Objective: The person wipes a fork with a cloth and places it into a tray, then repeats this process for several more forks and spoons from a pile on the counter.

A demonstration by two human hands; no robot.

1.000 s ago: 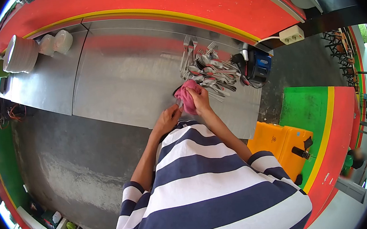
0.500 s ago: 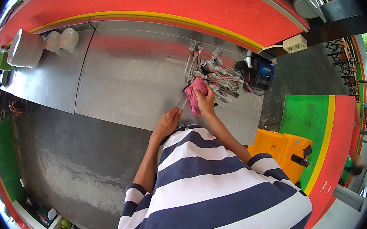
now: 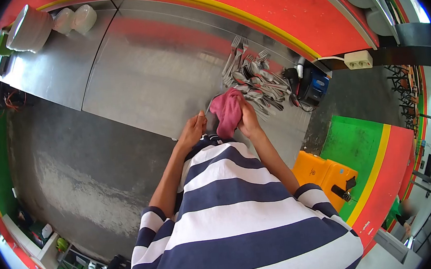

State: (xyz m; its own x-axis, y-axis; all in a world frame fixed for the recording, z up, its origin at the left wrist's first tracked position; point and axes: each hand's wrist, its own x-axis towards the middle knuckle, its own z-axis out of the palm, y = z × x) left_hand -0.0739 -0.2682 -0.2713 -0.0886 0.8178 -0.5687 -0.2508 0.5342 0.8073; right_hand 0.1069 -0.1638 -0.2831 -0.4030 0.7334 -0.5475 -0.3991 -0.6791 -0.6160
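Note:
My left hand [image 3: 192,130] is closed around a thin metal piece of cutlery [image 3: 208,106], which points up beside the cloth; its far end is hidden. My right hand [image 3: 248,119] grips a crumpled pink cloth [image 3: 228,111] that hangs down between both hands. Just beyond the cloth lies a loose heap of forks, spoons and other cutlery [image 3: 262,86] on the steel counter [image 3: 155,78]. Several forks [image 3: 234,55] lie side by side at the far left of the heap.
Right of the heap sits a black and blue device [image 3: 312,89], below a white power socket [image 3: 358,60]. Stacked white plates [image 3: 29,30] and bowls [image 3: 83,19] stand at the far left. A yellow case [image 3: 323,176] is at my right. A person [image 3: 402,212] appears at the far right.
The cloth has spread out and hangs looser from my right hand. My left hand has drawn slightly away from it, and the cutlery now points more steeply upward. The whole view has shifted a little.

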